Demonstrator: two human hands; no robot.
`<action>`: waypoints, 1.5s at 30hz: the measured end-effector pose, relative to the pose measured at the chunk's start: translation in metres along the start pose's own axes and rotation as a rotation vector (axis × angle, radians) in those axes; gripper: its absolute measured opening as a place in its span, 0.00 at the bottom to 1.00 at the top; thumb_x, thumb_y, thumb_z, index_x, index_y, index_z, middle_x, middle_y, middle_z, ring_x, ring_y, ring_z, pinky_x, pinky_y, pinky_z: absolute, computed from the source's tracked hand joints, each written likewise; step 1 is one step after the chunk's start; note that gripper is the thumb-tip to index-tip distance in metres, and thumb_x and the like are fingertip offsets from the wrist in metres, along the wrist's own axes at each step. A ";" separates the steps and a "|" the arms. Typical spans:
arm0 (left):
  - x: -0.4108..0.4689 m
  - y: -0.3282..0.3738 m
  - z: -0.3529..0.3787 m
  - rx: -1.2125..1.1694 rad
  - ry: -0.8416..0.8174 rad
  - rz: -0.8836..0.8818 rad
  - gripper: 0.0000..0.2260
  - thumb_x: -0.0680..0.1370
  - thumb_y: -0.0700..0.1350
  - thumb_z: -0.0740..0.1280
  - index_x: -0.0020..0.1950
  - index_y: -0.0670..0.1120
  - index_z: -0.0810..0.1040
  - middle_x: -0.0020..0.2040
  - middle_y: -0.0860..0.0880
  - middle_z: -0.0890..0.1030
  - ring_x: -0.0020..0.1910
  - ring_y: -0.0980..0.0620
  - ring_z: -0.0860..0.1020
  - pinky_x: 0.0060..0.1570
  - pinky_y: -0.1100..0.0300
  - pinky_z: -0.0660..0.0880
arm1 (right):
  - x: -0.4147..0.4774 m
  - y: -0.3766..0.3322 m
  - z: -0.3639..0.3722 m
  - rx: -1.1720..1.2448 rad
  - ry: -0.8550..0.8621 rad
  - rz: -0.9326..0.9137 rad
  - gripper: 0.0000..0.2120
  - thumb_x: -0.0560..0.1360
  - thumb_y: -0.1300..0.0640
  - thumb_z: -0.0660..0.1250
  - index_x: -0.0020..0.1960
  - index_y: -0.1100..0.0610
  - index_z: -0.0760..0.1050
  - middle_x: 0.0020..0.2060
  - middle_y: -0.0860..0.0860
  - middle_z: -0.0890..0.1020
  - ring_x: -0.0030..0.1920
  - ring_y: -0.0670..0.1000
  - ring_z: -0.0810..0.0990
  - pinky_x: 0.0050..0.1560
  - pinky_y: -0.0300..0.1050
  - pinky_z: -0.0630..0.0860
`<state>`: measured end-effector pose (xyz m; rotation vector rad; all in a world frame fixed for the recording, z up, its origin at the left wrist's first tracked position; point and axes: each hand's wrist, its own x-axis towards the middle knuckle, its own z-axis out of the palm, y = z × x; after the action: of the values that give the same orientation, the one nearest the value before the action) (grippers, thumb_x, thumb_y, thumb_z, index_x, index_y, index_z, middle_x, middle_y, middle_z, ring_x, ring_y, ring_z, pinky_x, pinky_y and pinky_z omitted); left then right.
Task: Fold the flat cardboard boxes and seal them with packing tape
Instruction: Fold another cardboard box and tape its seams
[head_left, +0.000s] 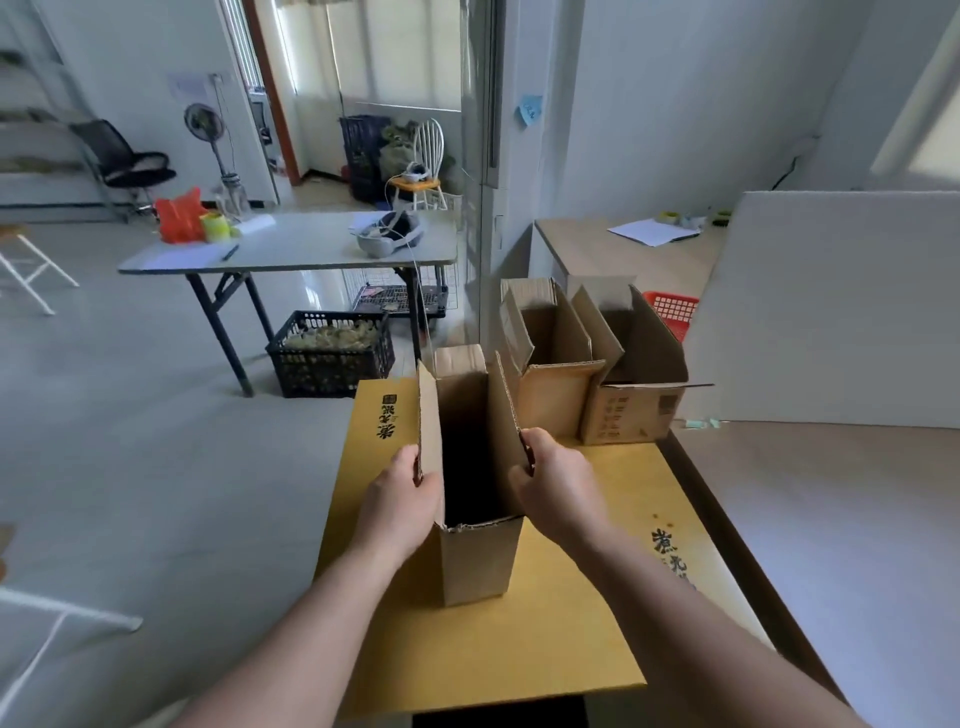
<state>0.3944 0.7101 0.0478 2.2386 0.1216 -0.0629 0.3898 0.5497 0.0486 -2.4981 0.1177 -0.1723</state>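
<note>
- The cardboard box (480, 556) is standing upright on a yellow sheet (467, 649), near the middle of the view, with its top open and its flaps pointing up.
- The box is plain brown corrugated board, tall and narrow, with fluted edges showing along the flap rims.
- The left hand (400, 499) is gripping the left flap, its fingers curled round the flap's edge.
- The right hand (558, 493) is pinching the right flap, thumb and fingers clamped on the board.
- The yellow sheet is lying flat and smooth, carrying black printed characters; it appears to be a flattened carton, though the view does not confirm this.
- Two more open boxes (550, 395) (634, 410) are standing side by side just behind the held box.
- The desk (831, 519) is showing a pale matte top to the right, with a white board (831, 312) leaning upright at its far edge.
- A red mesh basket (672, 309) is sitting behind the boxes.
- A grey folding table (311, 241) is standing on the glossy floor, with a black slatted crate (332, 353) beneath it.
</note>
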 end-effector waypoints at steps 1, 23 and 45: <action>0.016 0.002 0.002 0.016 0.006 -0.013 0.19 0.82 0.45 0.56 0.74 0.48 0.64 0.68 0.45 0.73 0.59 0.47 0.74 0.49 0.60 0.70 | 0.014 0.000 0.000 -0.026 -0.002 -0.026 0.14 0.77 0.57 0.59 0.62 0.55 0.71 0.51 0.55 0.82 0.50 0.58 0.79 0.48 0.50 0.77; 0.250 0.056 0.030 0.092 -0.008 -0.012 0.18 0.82 0.44 0.55 0.72 0.46 0.65 0.66 0.42 0.74 0.58 0.43 0.76 0.39 0.59 0.72 | 0.242 -0.006 0.000 -0.525 0.059 -0.196 0.10 0.77 0.62 0.55 0.53 0.60 0.73 0.49 0.55 0.79 0.48 0.57 0.78 0.39 0.45 0.64; 0.226 0.066 0.005 0.235 0.015 0.642 0.20 0.79 0.50 0.62 0.70 0.44 0.71 0.67 0.44 0.73 0.65 0.44 0.71 0.60 0.50 0.71 | 0.143 0.009 -0.032 -0.563 0.425 0.082 0.10 0.79 0.54 0.61 0.52 0.56 0.79 0.45 0.52 0.80 0.38 0.52 0.79 0.31 0.39 0.69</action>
<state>0.6265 0.6802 0.0761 2.4062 -0.6238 0.3001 0.5256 0.5060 0.0825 -2.9638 0.5031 -0.7215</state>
